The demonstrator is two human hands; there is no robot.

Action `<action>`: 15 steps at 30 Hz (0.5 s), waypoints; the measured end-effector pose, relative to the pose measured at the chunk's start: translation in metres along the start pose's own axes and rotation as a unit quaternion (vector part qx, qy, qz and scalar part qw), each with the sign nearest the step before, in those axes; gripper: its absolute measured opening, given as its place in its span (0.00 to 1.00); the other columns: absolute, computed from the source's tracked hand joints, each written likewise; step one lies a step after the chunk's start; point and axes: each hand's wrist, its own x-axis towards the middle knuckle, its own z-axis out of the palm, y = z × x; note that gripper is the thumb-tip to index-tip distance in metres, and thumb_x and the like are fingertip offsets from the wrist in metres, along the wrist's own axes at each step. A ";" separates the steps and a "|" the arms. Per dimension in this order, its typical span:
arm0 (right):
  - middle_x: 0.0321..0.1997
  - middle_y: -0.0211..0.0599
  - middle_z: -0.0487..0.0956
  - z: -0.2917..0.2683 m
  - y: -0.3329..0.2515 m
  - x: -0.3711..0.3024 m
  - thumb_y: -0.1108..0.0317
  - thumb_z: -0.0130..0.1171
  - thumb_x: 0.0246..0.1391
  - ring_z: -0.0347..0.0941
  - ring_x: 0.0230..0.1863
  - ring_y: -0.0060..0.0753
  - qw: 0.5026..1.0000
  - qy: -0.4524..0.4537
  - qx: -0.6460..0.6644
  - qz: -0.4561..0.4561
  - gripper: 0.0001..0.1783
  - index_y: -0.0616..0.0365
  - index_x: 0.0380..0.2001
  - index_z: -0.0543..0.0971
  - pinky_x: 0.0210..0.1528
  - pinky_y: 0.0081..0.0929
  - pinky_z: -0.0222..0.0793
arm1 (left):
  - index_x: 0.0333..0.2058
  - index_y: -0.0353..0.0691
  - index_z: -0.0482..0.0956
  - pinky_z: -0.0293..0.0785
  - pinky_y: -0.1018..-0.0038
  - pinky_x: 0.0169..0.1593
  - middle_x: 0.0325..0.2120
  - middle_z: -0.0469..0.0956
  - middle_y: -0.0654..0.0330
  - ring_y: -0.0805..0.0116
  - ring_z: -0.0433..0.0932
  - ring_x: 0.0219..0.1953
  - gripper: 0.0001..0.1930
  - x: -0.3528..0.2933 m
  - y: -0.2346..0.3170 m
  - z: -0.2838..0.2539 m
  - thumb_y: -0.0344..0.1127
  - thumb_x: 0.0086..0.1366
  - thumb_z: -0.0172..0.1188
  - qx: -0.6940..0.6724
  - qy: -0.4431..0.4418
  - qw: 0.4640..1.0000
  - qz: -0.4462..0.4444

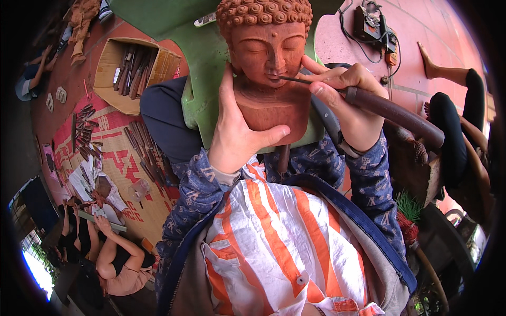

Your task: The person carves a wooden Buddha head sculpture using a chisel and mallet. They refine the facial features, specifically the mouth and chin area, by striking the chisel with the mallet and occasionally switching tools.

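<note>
A reddish-brown carved wooden Buddha bust [270, 47] with curled hair stands upright in front of me. It rests against a green plastic chair [196, 102]. My left hand [234, 129] grips the bust at the neck and base, fingers along its left side and thumb across the front. In my right hand [353, 97] is a carving chisel [392, 113] with a thick dark wooden handle. Its thin blade points left and its tip touches the bust's mouth. My right fingers also lie by the cheek. Below the bust another dark wooden handle [283, 158] shows in part.
To the left, a cardboard box [118, 100] holds several wooden-handled tools. More chisels [147, 150] lie on a red-and-tan mat [121, 174]. A black electrical device [369, 26] with cords sits on the tiles at right. Other people [124, 263] sit at lower left and far right.
</note>
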 end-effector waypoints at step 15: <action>0.30 0.48 0.82 0.000 0.001 -0.003 0.81 0.64 0.50 0.81 0.40 0.39 0.999 -0.006 0.019 0.031 0.09 0.66 0.24 0.72 0.62 0.47 0.67 | 0.66 0.30 0.37 0.60 0.59 0.64 0.60 0.54 0.37 0.44 0.59 0.63 0.66 -0.003 0.002 0.001 0.38 0.37 0.79 0.055 0.000 0.998 0.009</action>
